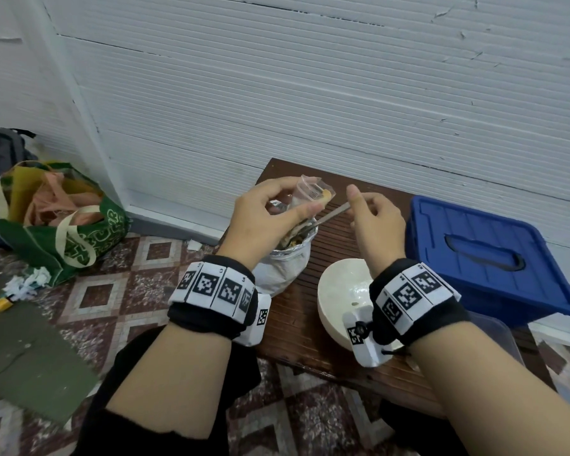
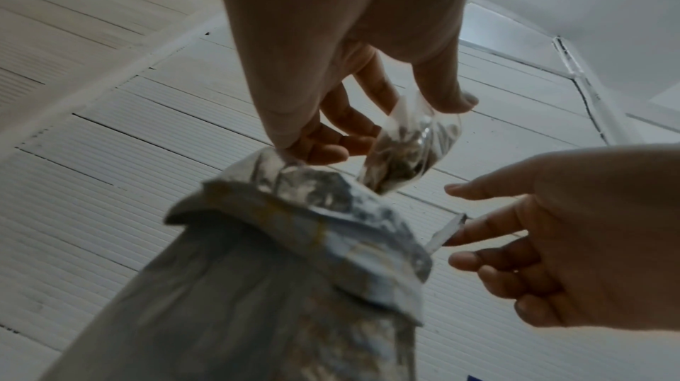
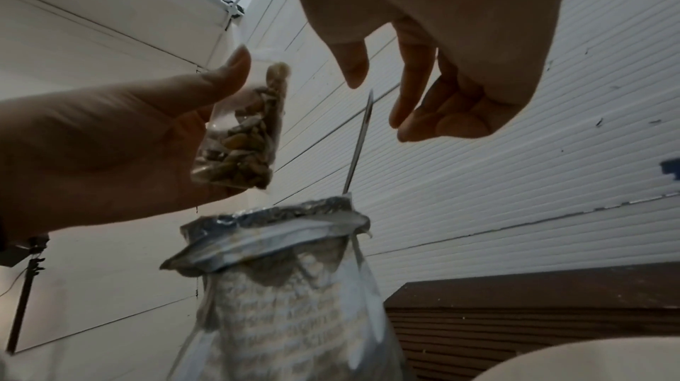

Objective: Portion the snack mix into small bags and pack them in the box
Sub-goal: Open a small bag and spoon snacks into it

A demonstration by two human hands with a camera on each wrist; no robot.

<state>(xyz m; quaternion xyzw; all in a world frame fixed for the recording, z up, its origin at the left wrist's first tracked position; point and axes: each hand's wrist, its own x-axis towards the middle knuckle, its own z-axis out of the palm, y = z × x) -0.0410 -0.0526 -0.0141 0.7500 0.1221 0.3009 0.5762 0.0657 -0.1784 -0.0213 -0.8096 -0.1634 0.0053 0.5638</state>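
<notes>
My left hand (image 1: pixel 293 199) pinches a small clear bag (image 1: pixel 311 190) partly filled with snack mix, held above the open foil snack mix bag (image 1: pixel 287 264) on the wooden table (image 1: pixel 297 330). In the right wrist view the small bag (image 3: pixel 243 137) shows brown pieces in its lower half. A metal spoon (image 1: pixel 329 216) stands with its bowl inside the foil bag (image 3: pixel 290 285). My right hand (image 1: pixel 359 202) hovers at the end of the spoon's handle (image 3: pixel 359 140) with loosely curled fingers, and a gap shows between them and the handle. The blue lidded box (image 1: pixel 484 255) sits to the right.
A white bowl (image 1: pixel 343 291) stands on the table under my right wrist. A clear plastic container's edge (image 1: pixel 497 334) shows at the table's right. A green tote bag (image 1: pixel 63 225) and paper scraps lie on the tiled floor to the left. A white wall runs close behind.
</notes>
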